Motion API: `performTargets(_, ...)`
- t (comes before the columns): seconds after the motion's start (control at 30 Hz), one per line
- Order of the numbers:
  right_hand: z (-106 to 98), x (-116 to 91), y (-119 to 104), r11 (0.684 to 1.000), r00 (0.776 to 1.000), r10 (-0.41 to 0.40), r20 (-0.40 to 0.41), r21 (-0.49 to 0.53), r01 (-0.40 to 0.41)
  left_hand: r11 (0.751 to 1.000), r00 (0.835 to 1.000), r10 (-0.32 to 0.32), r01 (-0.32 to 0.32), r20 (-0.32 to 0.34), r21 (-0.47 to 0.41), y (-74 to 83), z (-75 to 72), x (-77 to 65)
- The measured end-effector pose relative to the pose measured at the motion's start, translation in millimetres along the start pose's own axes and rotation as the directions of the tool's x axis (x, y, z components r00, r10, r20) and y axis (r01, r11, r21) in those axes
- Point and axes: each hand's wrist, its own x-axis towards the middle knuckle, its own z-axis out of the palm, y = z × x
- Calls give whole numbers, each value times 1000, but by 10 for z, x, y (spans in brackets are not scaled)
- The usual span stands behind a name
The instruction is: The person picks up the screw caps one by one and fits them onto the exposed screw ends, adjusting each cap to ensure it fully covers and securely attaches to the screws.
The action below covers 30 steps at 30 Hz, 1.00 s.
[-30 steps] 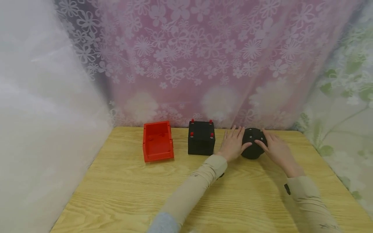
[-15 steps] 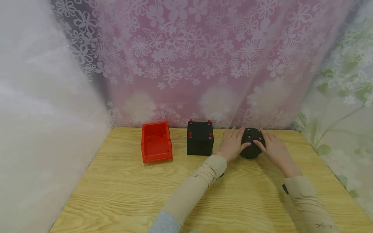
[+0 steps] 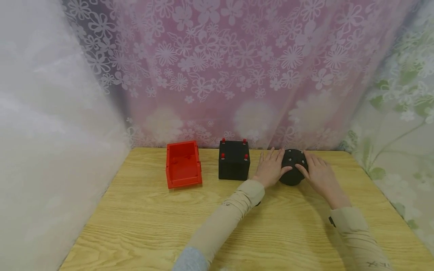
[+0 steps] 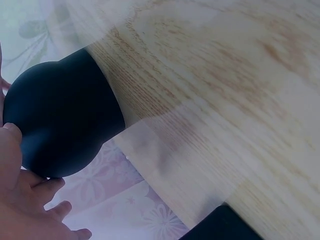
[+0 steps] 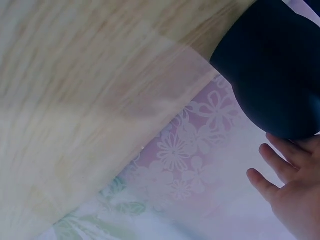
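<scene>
A black rounded object (image 3: 291,180) with a narrower base and several small silvery studs on top stands upright at the back right of the table. My left hand (image 3: 270,168) holds it from the left, thumb across its front. From the right my right hand (image 3: 323,177) holds it, also with the thumb in front. In the left wrist view, the bulging body (image 4: 60,115) lies against my left thumb and a finger; other fingers spread free. In the right wrist view, a finger of my right hand (image 5: 300,185) touches the bulge (image 5: 280,75), while other fingers stick out.
Left of my left hand stands a black box (image 3: 234,171) with red knobs at its top corners. A red open bin (image 3: 184,183) lies farther left. Behind the wooden table (image 3: 152,222) hangs a pink flowered curtain (image 3: 217,67).
The black rounded object and my right hand have shifted very slightly left. My left hand stays nearly still, and both hands keep their hold. The box and bin stand as before.
</scene>
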Motion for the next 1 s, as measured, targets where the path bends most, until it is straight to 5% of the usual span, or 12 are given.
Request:
performTargets(0.4, 32, -53, -88, 999, 993, -46, -105, -6, 46, 999, 1000, 10, -9, -20, 51, -16, -14, -103)
performTargets(1.0, 26, -127, -199, 998, 994, -52, -94, 40, 56, 995, 999, -5, 8, -40, 97, -6, -57, -263)
